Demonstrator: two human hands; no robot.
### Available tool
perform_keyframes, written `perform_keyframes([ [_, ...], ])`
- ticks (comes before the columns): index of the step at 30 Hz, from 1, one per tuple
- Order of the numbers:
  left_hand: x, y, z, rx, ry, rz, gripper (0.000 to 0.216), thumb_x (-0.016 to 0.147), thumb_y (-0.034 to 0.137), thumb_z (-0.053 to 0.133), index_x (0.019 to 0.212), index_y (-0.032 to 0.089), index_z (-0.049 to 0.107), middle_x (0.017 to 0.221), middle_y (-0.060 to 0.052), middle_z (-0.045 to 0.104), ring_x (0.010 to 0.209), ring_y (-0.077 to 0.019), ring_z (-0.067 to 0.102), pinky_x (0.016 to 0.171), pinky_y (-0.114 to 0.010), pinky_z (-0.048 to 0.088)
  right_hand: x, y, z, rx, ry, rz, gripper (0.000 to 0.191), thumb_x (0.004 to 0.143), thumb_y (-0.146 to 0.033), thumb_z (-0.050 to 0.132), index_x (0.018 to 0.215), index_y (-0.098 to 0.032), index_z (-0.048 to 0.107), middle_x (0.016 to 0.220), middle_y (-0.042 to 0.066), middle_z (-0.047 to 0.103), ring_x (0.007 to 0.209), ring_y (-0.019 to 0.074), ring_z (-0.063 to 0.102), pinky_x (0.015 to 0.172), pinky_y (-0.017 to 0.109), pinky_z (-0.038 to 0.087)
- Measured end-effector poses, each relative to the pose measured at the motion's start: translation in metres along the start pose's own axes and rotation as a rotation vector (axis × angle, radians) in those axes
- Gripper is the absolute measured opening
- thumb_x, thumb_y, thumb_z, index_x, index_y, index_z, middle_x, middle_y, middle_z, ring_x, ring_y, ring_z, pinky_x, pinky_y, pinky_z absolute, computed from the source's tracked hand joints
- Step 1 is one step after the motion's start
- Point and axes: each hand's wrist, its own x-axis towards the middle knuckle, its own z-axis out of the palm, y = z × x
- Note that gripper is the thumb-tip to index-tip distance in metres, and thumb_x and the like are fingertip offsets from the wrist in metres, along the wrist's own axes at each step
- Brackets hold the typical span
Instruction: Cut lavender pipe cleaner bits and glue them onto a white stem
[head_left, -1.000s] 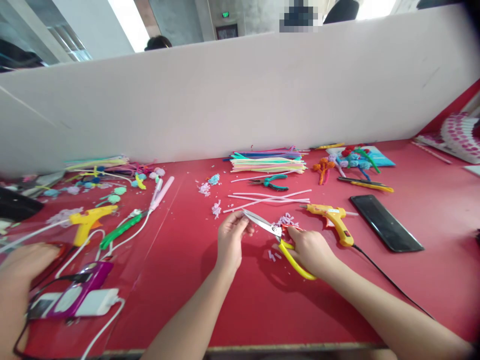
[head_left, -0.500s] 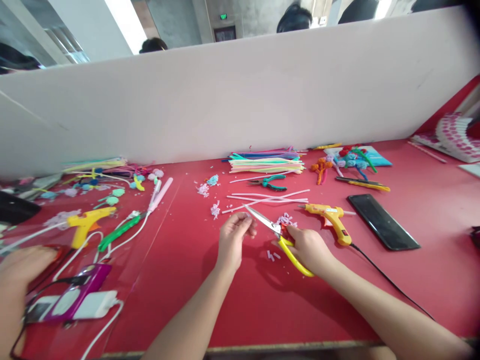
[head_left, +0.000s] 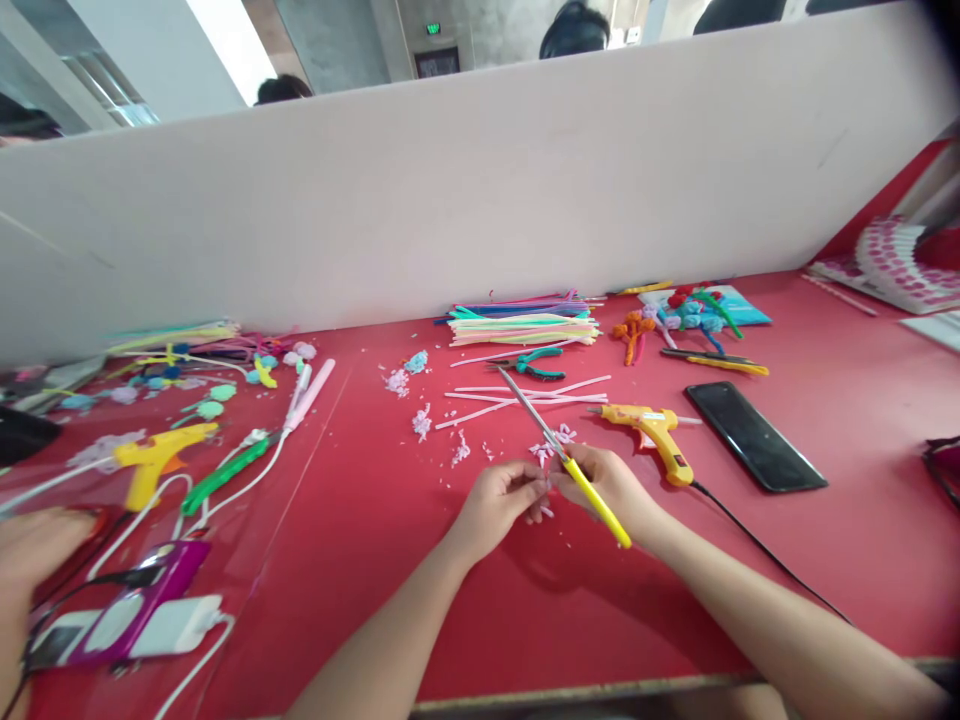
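My right hand (head_left: pixel 611 490) is closed around yellow-handled scissors (head_left: pixel 596 502), whose blades slant up and left, their tips near the teal-handled pliers (head_left: pixel 540 364). Fingertips pinched, my left hand (head_left: pixel 499 510) meets the right hand's fingertips just below the blades. Whatever sits in that pinch is too small and hidden to make out. Short pale pink cut pieces (head_left: pixel 553 445) lie beyond the hands, partly behind the blades. Farther back, several long pale pink pipe cleaners (head_left: pixel 525 398) lie crossed. Little heaps of pink fluff (head_left: pixel 460 450) are scattered to the left.
A yellow glue gun (head_left: pixel 656 440) and a black phone (head_left: pixel 754 437) lie to the right. Bundled pipe cleaners (head_left: pixel 523 325) rest against the white partition (head_left: pixel 450 200). On the left are another glue gun (head_left: pixel 161 458), a purple power strip (head_left: pixel 142 610) with cables, and another person's hand (head_left: pixel 45 545).
My left hand has moved right and down to meet the right hand. The scissors have swung to point more steeply away. Fresh pink fluff lies where my left hand was.
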Motion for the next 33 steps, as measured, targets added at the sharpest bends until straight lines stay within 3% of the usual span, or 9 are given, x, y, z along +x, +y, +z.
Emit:
perform_keyframes([
  [7, -0.002, 0.0, 0.005, 0.009, 0.127, 0.021, 0.013, 0.07, 0.026, 0.069, 0.072, 0.014, 0.064, 0.052, 0.002, 0.057, 0.047, -0.0109, 0.053, 0.05, -0.022, 0.042, 0.003, 0.004, 0.005, -0.122, 0.042, -0.004, 0.02, 0.076, -0.035, 0.049, 0.065, -0.018, 0.045, 0.056, -0.005, 0.044, 0.053, 0.0095, 0.04, 0.048, 0.02, 0.03],
  [12, 0.001, 0.0, -0.005, -0.085, 0.3, 0.11, 0.012, 0.073, 0.026, 0.066, 0.074, 0.015, 0.061, 0.058, 0.001, 0.062, 0.048, -0.0091, 0.052, 0.05, -0.021, 0.042, 0.001, 0.0, -0.002, -0.319, 0.1, 0.017, 0.031, 0.075, -0.048, 0.054, 0.064, -0.019, 0.048, 0.052, -0.003, 0.047, 0.049, 0.0113, 0.041, 0.049, 0.023, 0.023],
  [19, 0.006, 0.004, -0.017, -0.287, 0.488, 0.226, 0.01, 0.072, 0.022, 0.066, 0.078, 0.015, 0.061, 0.063, 0.001, 0.064, 0.051, -0.0073, 0.053, 0.05, -0.018, 0.041, -0.003, 0.0, -0.004, -0.674, 0.086, -0.024, 0.04, 0.081, -0.058, 0.044, 0.087, -0.02, 0.055, 0.069, 0.006, 0.066, 0.062, 0.0216, 0.062, 0.052, 0.026, 0.027],
  [24, 0.005, 0.009, -0.019, -0.384, 0.547, 0.277, 0.009, 0.071, 0.02, 0.067, 0.076, 0.015, 0.062, 0.059, 0.003, 0.061, 0.05, -0.0057, 0.052, 0.05, -0.017, 0.041, -0.004, 0.004, -0.001, -0.792, 0.068, -0.081, 0.044, 0.084, -0.058, 0.039, 0.091, -0.018, 0.055, 0.067, 0.006, 0.067, 0.06, 0.0227, 0.063, 0.049, 0.027, 0.022],
  [33, 0.004, 0.01, -0.018, -0.461, 0.54, 0.295, 0.009, 0.068, 0.019, 0.07, 0.074, 0.014, 0.064, 0.059, 0.002, 0.06, 0.05, -0.0059, 0.051, 0.049, -0.017, 0.041, -0.004, 0.009, 0.003, -0.868, 0.102, -0.134, 0.043, 0.086, -0.056, 0.037, 0.077, -0.017, 0.052, 0.056, 0.005, 0.063, 0.052, 0.0194, 0.06, 0.047, 0.026, 0.017],
])
